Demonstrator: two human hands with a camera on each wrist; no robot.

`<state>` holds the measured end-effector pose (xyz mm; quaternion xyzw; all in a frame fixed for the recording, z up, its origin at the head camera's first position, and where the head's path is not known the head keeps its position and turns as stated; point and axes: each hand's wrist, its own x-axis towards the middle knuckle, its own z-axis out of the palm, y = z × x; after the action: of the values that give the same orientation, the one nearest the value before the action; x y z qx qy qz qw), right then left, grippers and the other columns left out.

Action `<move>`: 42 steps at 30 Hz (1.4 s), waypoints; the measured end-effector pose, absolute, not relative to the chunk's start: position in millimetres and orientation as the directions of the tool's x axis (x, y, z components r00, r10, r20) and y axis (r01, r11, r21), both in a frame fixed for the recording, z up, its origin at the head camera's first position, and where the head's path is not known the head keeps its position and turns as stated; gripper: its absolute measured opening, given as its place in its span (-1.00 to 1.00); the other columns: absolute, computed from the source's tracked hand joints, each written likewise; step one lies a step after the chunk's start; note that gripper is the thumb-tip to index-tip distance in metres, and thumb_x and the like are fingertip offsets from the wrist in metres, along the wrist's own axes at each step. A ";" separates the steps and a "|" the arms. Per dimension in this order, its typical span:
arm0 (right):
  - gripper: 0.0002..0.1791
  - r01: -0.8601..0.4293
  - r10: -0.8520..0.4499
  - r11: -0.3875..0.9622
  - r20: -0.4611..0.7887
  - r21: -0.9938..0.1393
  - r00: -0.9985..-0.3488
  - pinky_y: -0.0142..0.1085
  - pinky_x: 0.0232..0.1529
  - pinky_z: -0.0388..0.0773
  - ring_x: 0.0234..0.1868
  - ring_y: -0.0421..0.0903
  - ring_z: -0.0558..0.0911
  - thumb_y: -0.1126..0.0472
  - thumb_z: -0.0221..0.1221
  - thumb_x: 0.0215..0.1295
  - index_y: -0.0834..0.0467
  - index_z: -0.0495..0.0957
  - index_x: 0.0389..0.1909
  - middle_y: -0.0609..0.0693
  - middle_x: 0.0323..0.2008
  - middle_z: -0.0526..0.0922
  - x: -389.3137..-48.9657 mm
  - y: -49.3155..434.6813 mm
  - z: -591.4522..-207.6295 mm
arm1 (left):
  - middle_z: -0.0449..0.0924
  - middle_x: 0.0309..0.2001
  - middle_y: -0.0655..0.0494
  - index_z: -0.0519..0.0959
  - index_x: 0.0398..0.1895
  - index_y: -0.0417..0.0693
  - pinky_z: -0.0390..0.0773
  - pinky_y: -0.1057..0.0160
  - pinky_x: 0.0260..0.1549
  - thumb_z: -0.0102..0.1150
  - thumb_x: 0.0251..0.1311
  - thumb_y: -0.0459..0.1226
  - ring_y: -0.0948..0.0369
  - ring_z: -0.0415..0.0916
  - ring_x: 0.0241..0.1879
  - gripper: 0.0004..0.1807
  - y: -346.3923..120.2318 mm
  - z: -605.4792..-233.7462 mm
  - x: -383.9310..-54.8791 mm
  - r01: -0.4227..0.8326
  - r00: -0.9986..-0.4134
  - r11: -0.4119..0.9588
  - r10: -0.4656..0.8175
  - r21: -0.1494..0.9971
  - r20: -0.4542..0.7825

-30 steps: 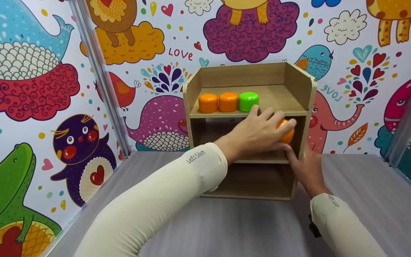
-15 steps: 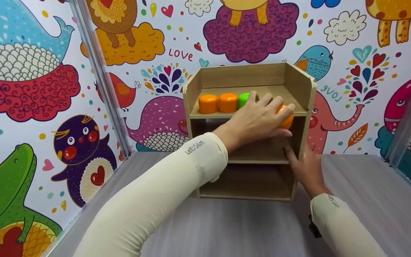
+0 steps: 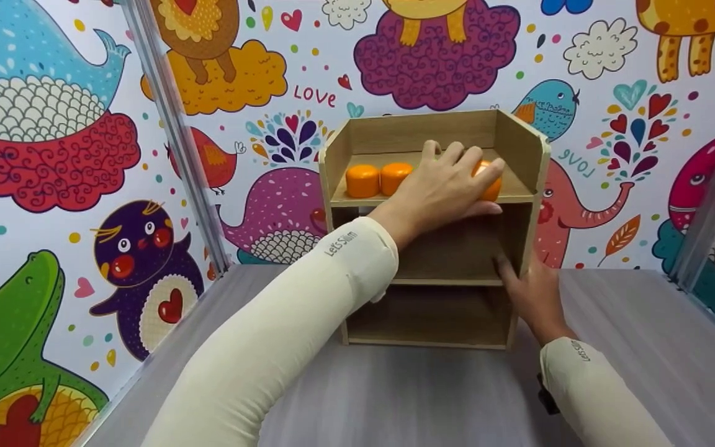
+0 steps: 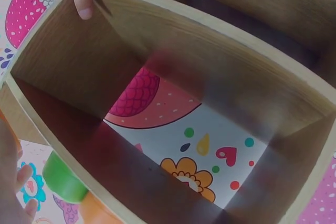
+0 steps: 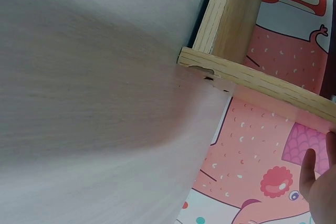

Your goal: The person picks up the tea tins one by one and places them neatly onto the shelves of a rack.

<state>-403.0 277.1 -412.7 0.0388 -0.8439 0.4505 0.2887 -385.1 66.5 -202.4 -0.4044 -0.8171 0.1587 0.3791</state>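
At the top level of a small wooden shelf [image 3: 438, 277], my left hand [image 3: 441, 186] grips a shiny orange round-edged cylinder [image 3: 490, 185] near the right end. Two matching orange cylinders, one at the far left [image 3: 362, 180] and its neighbour [image 3: 395, 179], stand along the front edge. A green cylinder [image 4: 64, 178] shows in the left wrist view; in the head view my left hand hides most of it. My right hand [image 3: 534, 298] holds the shelf's right side panel, thumb on the inner side and fingers outside.
Under the top level the shelf has a middle compartment [image 3: 450, 257] and a lower one [image 3: 444, 313]. It stands on a grey table [image 3: 419, 397] before a wall [image 3: 295, 56] printed with cartoon animals. A metal frame post [image 3: 174, 124] rises at the left corner.
My left hand has lifted the orange cylinder from in front of the middle compartment up to the top level, passing in front of the green one. My right hand keeps its place.
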 end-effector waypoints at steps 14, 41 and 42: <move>-0.09 -0.323 0.196 0.578 0.511 -0.750 -0.837 0.37 0.22 0.37 0.34 0.36 0.50 -0.36 0.17 0.33 -0.03 0.11 0.55 0.21 0.37 0.46 -401.3 277.7 -412.2 | 0.49 0.26 -0.01 0.27 0.46 0.20 0.38 -0.06 0.12 -0.27 0.44 0.35 0.00 0.45 0.22 -0.29 71.6 -200.8 -394.2 0.501 -0.454 0.678 0.735 -0.538 0.503; -0.07 -0.301 0.191 0.578 0.484 -0.759 -0.854 0.37 0.21 0.37 0.33 0.39 0.50 -0.42 0.12 0.33 0.03 0.13 0.52 0.23 0.36 0.46 -401.8 278.8 -412.7 | 0.46 0.33 0.01 0.23 0.50 0.24 0.31 -0.16 0.25 -0.29 0.42 0.36 0.01 0.39 0.31 -0.27 81.3 -209.1 -406.4 0.461 -0.558 0.739 0.672 -0.490 0.488; -0.07 -0.299 0.192 0.579 0.484 -0.758 -0.854 0.37 0.21 0.37 0.33 0.39 0.50 -0.42 0.12 0.33 0.02 0.13 0.53 0.23 0.37 0.46 -401.4 278.7 -412.8 | 0.47 0.33 0.01 0.23 0.50 0.24 0.30 -0.17 0.26 -0.28 0.43 0.36 0.01 0.38 0.32 -0.27 81.7 -208.8 -406.4 0.460 -0.563 0.741 0.669 -0.489 0.485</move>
<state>-401.4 278.7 -412.8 0.0317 -0.8471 0.4575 0.2685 -406.4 81.7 -208.8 -0.3243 -0.8703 0.1556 0.3365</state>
